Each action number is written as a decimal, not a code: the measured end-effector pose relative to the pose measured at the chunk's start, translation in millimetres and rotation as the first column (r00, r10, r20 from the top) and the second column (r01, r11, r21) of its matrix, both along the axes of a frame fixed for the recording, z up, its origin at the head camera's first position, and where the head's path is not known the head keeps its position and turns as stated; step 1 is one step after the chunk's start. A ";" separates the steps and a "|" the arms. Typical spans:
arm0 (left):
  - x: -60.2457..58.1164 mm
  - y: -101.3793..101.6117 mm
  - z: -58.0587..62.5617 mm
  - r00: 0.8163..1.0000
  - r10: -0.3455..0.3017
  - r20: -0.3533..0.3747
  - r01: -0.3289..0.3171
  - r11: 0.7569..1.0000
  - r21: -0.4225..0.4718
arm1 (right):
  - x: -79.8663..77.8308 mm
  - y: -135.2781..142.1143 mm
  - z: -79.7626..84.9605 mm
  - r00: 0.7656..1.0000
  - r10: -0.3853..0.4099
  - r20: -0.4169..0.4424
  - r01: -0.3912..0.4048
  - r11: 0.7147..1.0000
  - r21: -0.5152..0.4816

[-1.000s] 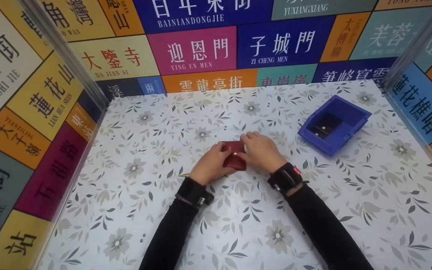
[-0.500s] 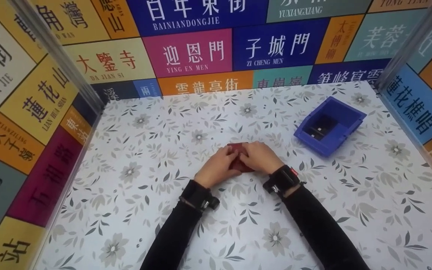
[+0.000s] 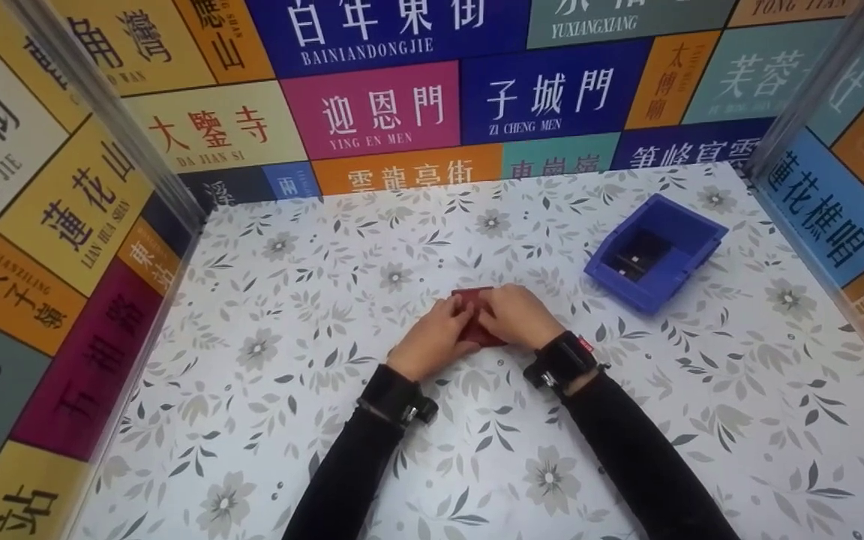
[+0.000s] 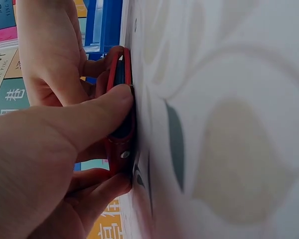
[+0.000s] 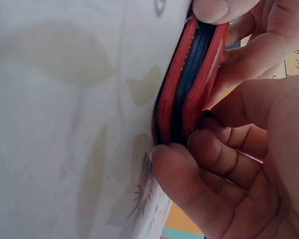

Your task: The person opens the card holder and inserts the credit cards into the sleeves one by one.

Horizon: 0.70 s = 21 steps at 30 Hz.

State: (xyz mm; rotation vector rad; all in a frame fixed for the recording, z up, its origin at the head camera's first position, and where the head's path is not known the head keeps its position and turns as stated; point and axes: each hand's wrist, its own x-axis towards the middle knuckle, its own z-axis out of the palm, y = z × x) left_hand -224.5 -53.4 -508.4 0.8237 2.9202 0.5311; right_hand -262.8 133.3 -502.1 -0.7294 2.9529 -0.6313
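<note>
A small red leather wallet [image 3: 483, 332] lies between both hands at mid-table in the head view. My left hand [image 3: 429, 341] holds its left side, with the thumb along the near edge in the left wrist view. My right hand [image 3: 523, 318] grips the other side, its fingertips pressed to the wallet's corner and face in the right wrist view. That view shows the wallet [image 5: 202, 69] edge-on, with dark blue layers between two red leather sides. A silver snap stud [image 4: 125, 155] shows in the left wrist view. Fingers cover much of the wallet's face.
A blue plastic bin [image 3: 691, 236] stands tilted in angle to the right and farther back, with a dark item [image 3: 638, 251] inside. The floral tabletop [image 3: 312, 427] is bounded by colourful sign-printed walls [image 3: 372, 105] at the back and sides.
A second ago the snap showed between the hands in the head view; now the right hand covers that area. The right fingers have moved inward from the wallet's far right corner. The head view shifted slightly.
</note>
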 end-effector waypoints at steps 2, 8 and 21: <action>1.2 -0.2 0.4 1.000 0.005 0.010 -0.004 1.000 -0.010 | -0.2 -0.3 -0.5 1.000 0.003 0.002 -0.003 1.000 -0.002; 3.1 1.5 2.2 1.000 0.004 0.016 -0.003 0.999 -0.040 | -0.9 1.0 0.1 1.000 -0.007 0.019 0.007 1.000 -0.017; 4.3 1.6 5.3 1.000 0.002 0.001 -0.002 0.998 -0.068 | -5.1 17.0 6.8 1.000 -0.013 0.023 0.014 0.999 -0.044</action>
